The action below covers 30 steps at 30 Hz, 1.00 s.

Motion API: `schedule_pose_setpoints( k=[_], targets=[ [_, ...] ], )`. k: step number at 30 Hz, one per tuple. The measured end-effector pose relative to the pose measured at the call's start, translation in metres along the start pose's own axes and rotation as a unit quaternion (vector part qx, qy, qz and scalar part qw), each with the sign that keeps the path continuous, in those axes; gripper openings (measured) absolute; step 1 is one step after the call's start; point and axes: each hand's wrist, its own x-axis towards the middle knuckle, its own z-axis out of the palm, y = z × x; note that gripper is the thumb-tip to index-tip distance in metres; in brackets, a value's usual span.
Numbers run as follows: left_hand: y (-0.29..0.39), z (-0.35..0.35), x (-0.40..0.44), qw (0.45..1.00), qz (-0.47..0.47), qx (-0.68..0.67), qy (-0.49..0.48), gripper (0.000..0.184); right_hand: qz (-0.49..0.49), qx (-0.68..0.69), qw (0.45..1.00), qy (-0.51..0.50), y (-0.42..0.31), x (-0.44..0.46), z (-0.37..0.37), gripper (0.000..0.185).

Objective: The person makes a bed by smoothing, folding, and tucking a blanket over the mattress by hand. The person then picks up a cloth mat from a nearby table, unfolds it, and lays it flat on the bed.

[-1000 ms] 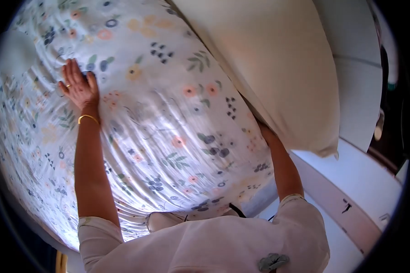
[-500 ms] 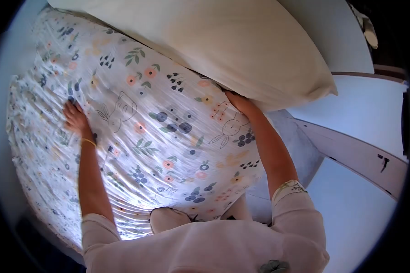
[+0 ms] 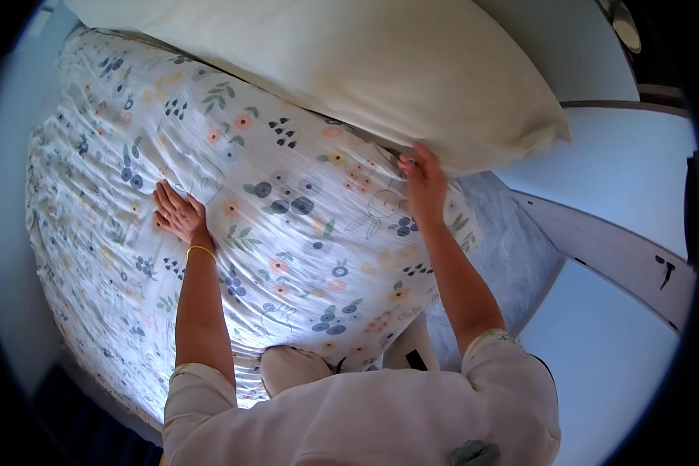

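Note:
A white sheet [image 3: 287,272] with flowers and rabbit drawings covers the bed, wrinkled toward the left. My left hand [image 3: 180,214] lies on it with fingers spread, a ring on one finger and a gold bangle at the wrist. Along the sheet's far edge rests a large cream pillow or cushion [image 3: 349,62]. Beside its lower edge, near the right corner, is my right hand [image 3: 424,182], raised with fingers apart and nothing visibly held.
A white cabinet or door panel [image 3: 598,179] stands on the right, with a pale strip and a dark handle [image 3: 665,272]. Grey floor [image 3: 505,241] shows beside the bed. Dark folded fabric [image 3: 85,412] is at the lower left.
My right hand has come out from under the cream pillow's edge, where its fingers were hidden. My left hand has moved right and nearer over the sheet. The view has also shifted.

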Motion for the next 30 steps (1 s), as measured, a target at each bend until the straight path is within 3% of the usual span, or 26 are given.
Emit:
schedule_pose_setpoints(
  k=[1,4,5,8,16,20,22,24,26,29,30],
  targets=[
    [0.001,0.000,-0.001,1.000,0.002,-0.001,0.001,0.059,0.047,0.154,0.986,0.034,-0.008,-0.011,-0.008,0.028],
    [0.000,0.002,0.000,1.000,0.003,0.011,-0.002,0.059,0.225,0.373,0.900,0.000,-0.042,-0.030,-0.039,0.024],
    [-0.001,0.001,0.000,0.999,0.004,0.031,-0.012,0.059,0.253,0.428,0.866,-0.043,-0.045,-0.034,-0.047,0.025],
    [-0.003,-0.002,0.004,0.996,0.012,0.064,-0.057,0.058,0.280,0.448,0.847,-0.065,-0.052,-0.048,-0.057,0.025],
    [0.015,-0.058,0.017,0.979,-0.006,0.003,-0.205,0.049,0.262,0.481,0.835,-0.042,-0.076,-0.082,-0.077,0.029],
    [0.045,-0.110,-0.018,0.947,0.096,-0.022,-0.305,0.039,0.259,0.467,0.845,-0.031,-0.086,-0.079,-0.087,0.030],
    [0.070,-0.145,-0.044,0.945,0.156,-0.067,-0.280,0.054,0.268,0.467,0.842,-0.018,-0.096,-0.063,-0.095,0.031],
    [0.094,-0.163,-0.068,0.925,0.172,0.014,-0.339,0.073,0.252,0.461,0.851,0.003,-0.123,-0.039,-0.110,0.031],
    [0.112,-0.154,-0.079,0.919,0.143,0.114,-0.348,0.063,0.210,0.481,0.851,0.021,-0.143,-0.002,-0.129,0.030],
    [0.133,-0.116,-0.079,0.910,0.018,0.159,-0.382,0.051,0.059,0.509,0.859,-0.011,-0.202,0.057,-0.171,0.027],
    [0.136,-0.118,-0.078,0.907,0.019,0.173,-0.385,0.050,0.021,0.503,0.864,0.034,-0.227,0.077,-0.183,0.024]
  ],
)
